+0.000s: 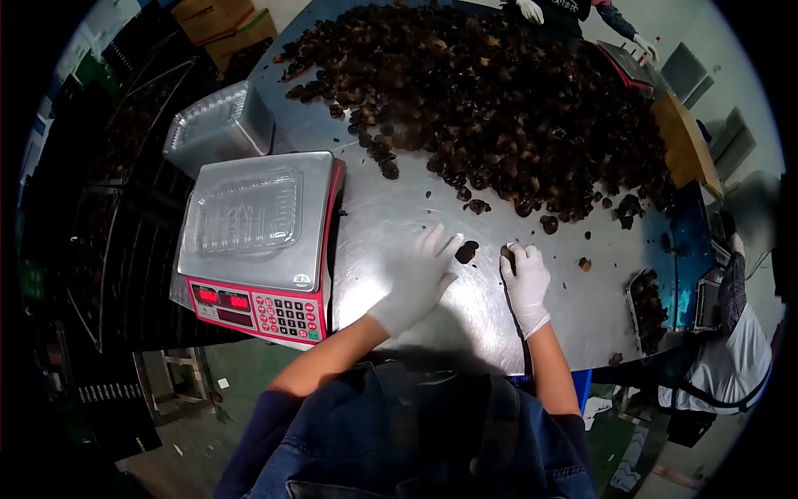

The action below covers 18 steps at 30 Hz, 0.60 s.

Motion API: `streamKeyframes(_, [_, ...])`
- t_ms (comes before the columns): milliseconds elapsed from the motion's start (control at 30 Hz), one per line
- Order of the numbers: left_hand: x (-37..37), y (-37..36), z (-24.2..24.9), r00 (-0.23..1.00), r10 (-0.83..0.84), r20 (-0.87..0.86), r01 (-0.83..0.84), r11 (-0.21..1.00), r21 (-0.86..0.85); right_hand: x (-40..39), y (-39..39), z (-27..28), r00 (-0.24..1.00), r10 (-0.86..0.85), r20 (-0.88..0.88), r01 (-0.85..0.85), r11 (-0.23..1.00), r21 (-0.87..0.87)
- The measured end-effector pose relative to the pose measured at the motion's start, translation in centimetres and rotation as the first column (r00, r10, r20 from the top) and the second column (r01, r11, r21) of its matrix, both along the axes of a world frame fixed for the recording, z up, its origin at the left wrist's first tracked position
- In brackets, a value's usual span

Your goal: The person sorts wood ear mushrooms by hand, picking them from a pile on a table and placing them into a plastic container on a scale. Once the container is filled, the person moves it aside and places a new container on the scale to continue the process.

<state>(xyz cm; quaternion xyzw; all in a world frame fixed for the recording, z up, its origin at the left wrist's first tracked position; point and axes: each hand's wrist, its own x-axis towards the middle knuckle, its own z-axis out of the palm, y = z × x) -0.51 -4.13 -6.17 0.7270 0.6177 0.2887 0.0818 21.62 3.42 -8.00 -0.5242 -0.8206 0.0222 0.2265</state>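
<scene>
Leftmost, a scale (287, 314) stands near the left hand (411, 281), whose blurred fingers are spread apart. Just right of those fingertips, a dark piece (467, 252) lies on the bench (391, 200). Next, the right hand (527, 287) has fingers closed around a brown piece (508, 257); mostly open bench extends rightward, its near edge behind the wrists.

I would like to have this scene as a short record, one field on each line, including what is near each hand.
Surface: metal table
Left hand: gloved, fingers spread, blurred
Right hand: gloved, fingers curled round a brown piece
Between hands: dark piece
Beyond hands: large heap of dark pieces
On left: red-sided scale bearing a clear plastic tray
Scale display: lit red, digits unclear
Behind scale: clear containers, nested
Others: co-worker's gloved hand, far side
</scene>
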Motion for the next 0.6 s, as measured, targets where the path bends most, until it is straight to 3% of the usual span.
streamKeyframes(67, [2.1, 1.9, -1.5, 0.998, 0.063, 0.001, -0.063, 0.997, 0.035, 0.6, -0.6, 0.8, 0.997, -0.046, -0.059, 0.043, 0.998, -0.055])
streamKeyframes(133, [2.2, 2.7, -0.9, 1.0, 0.014, 0.012, -0.013, 0.996, -0.092, 0.9, -1.1, 1.7, 0.95, -0.138, -0.281, 0.111, 0.988, -0.111])
streamKeyframes(200, [2.3, 2.9, -0.9, 1.0, 0.023, 0.012, -0.023, 1.0, 0.009, 1.3, -1.3, 1.1, 0.898, -0.177, -0.404, 0.135, 0.982, -0.13])
streamKeyframes(267, [2.8, 3.5, -2.4, 0.977, 0.009, 0.215, 0.008, 0.997, -0.078, 0.7, -1.0, 0.4, 0.837, -0.189, -0.513, 0.109, 0.977, -0.183])
streamKeyframes(300, [2.6, 3.5, -2.3, 0.966, -0.013, 0.26, 0.015, 1.0, -0.005, -0.1, -0.7, 0.7, 0.837, -0.173, -0.52, 0.092, 0.98, -0.178])
streamKeyframes(333, [2.0, 3.0, -0.3, 0.968, -0.001, 0.253, 0.0, 1.0, 0.002, -1.1, -0.5, 1.3, 0.598, -0.352, -0.72, -0.033, 0.887, -0.461])
streamKeyframes(367, [1.5, 2.1, 1.9, 0.96, 0.059, 0.272, -0.06, 0.998, -0.005, -2.0, -0.3, 2.1, 0.318, -0.568, -0.759, -0.247, 0.723, -0.645])
streamKeyframes(400, [0.6, 1.6, 3.6, 0.949, 0.114, 0.293, -0.116, 0.993, -0.01, -3.1, 0.0, 3.7, 0.317, -0.557, -0.767, -0.257, 0.728, -0.635])
streamKeyframes(467, [-3.4, 0.3, 6.3, 0.926, 0.186, 0.33, -0.254, 0.951, 0.176, -5.9, -0.2, 8.1, 0.301, -0.64, -0.707, -0.5, 0.525, -0.688])
streamKeyframes(500, [-6.4, -1.1, 9.7, 0.9, 0.255, 0.353, -0.347, 0.91, 0.228, -7.6, -0.2, 10.0, 0.354, -0.587, -0.728, -0.58, 0.473, -0.663])
streamKeyframes(533, [-10.0, -2.5, 11.9, 0.913, 0.333, 0.234, -0.4, 0.842, 0.362, -10.3, -0.7, 12.6, 0.401, -0.569, -0.718, -0.584, 0.446, -0.678])
streamKeyframes(567, [-12.5, -3.7, 14.0, 0.793, 0.524, 0.31, -0.601, 0.756, 0.26, -12.7, -0.6, 13.5, 0.435, -0.491, -0.755, -0.654, 0.404, -0.64])
streamKeyframes(600, [-16.4, -4.4, 13.3, 0.745, 0.535, 0.398, -0.655, 0.698, 0.288, -15.2, -0.5, 13.9, 0.521, -0.263, -0.812, -0.668, 0.466, -0.58])
